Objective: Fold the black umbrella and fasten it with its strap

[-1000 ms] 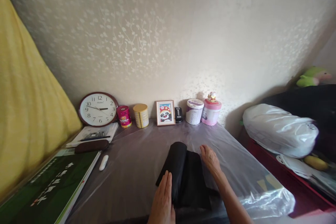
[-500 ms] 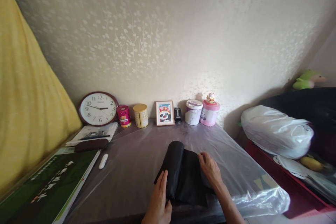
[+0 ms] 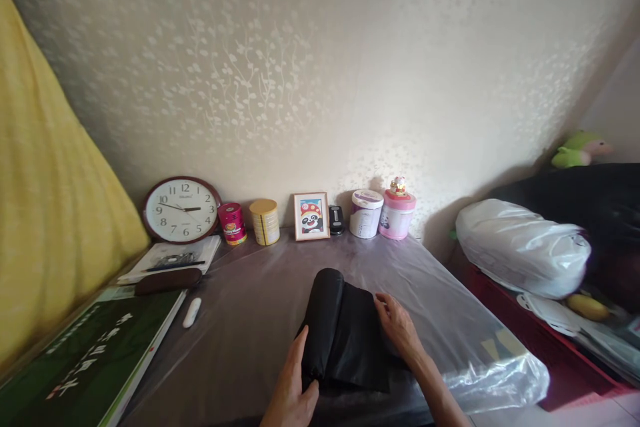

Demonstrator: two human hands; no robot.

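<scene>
A roll of thin black sheet [image 3: 324, 327], which looks like black bin bags, lies on the covered table in front of me. Its loose end [image 3: 357, 340] spreads flat to the right of the rolled part. My left hand [image 3: 293, 380] grips the near left side of the roll, thumb at the near end and fingers along the side. At the right edge of the loose end, my right hand [image 3: 400, 327] has its fingers bent over the sheet; its thumb is hidden.
Shiny clear plastic covers the table [image 3: 240, 333]. Along the wall stand a clock [image 3: 183, 210], several tins, among them a yellow one [image 3: 265, 221], and a framed panda picture [image 3: 311, 217]. A green book [image 3: 90, 353] and a white stick-like object [image 3: 192, 313] lie left. A white bag [image 3: 523, 247] sits right.
The view has shifted slightly. My left hand has slid a little left and down along the roll, its fingers now lower on the side. My right hand stays at the sheet's right edge.
</scene>
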